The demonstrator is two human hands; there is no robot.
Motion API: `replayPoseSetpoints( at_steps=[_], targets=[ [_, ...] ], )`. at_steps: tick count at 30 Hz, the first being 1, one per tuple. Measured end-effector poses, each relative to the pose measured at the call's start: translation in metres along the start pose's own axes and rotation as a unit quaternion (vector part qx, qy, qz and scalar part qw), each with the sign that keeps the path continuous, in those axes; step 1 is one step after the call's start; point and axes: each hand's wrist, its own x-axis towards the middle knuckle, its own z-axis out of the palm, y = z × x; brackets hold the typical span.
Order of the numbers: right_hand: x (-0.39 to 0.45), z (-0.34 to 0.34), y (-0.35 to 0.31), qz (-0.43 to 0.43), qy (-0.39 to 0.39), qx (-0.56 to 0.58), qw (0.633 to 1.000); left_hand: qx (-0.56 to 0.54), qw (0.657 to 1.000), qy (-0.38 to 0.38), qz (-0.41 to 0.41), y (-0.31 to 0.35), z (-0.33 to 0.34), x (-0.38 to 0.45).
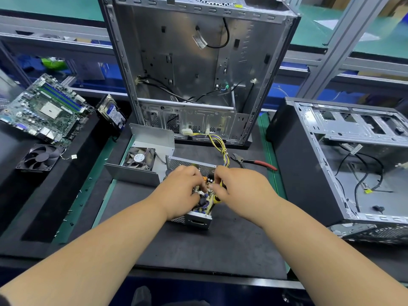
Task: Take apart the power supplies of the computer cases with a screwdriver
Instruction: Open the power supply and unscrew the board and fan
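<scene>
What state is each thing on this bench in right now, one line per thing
Power supply: cover off, circuit board exposed, lying on the mat.
Cover with fan: detached, lying left of the supply.
Screwdriver: gripped in the right hand, tip hidden.
Left hand: resting on the supply, fingers curled over the board.
Upright case: open, gutted, standing.
Right case: open, on its side.
Cutters: lying unused.
Motherboard: removed, set aside.
</scene>
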Motion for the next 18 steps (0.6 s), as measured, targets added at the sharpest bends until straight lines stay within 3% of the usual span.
replayPoseSetpoints(
  at_steps=[6,9,14,18],
  targets=[
    [-0.0014,-0.0053,0.0009,-0.022,-0.03,0.122,0.992,0.002,1.0,-0.011,-0.006,0.0019,-0.0008,0.0007],
    [-0.0036,-0.0016,0.0006,-0.028,-0.029,0.108,0.993,0.003,1.0,-0.005,-0.003,0.0009,0.0001,0.0006],
    [-0.0006,0.0025,0.0017,-0.014,0.003,-0.033,0.999,0.013,1.0,-0.001,0.003,-0.0008,0.0016,0.0004],
    [-0.001,0.0001,0.0018,-0.009,-0.01,0.044,0.999,0.004,1.0,-0.001,-0.002,-0.0001,0.001,0.0001]
  ],
)
